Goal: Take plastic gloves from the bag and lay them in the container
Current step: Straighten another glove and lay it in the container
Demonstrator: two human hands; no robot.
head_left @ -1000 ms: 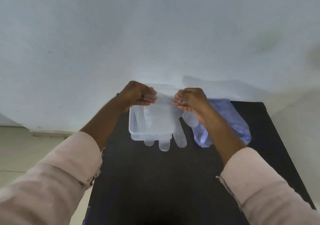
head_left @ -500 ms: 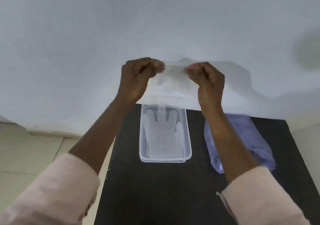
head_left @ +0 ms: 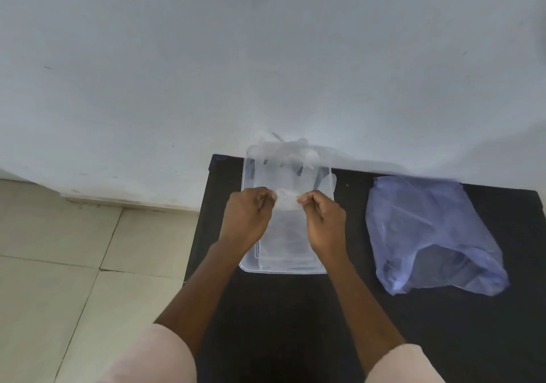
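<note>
1. Hands first: the left hand (head_left: 246,220) and the right hand (head_left: 323,223) are each pinched closed on one corner of the cuff of a clear plastic glove (head_left: 291,176), holding it stretched flat between them above the container (head_left: 249,264).
2. Spreading the cuff this way looks meant to keep the thin film from folding, so it can be laid down flat along the container's length.
3. The glove's fingers point toward the table's far edge, and their tips seem to reach past the container's far rim.
4. The container sits on the black table (head_left: 295,323) near its far left corner; the bluish bag (head_left: 434,235) lies just beside it, toward the right edge, mouth facing the near edge.
5. Hard to make out: clear film on clear plastic hides how many gloves already lie inside, and the bag's contents cannot be read. Both sleeves are cut off at the frame's bottom.
</note>
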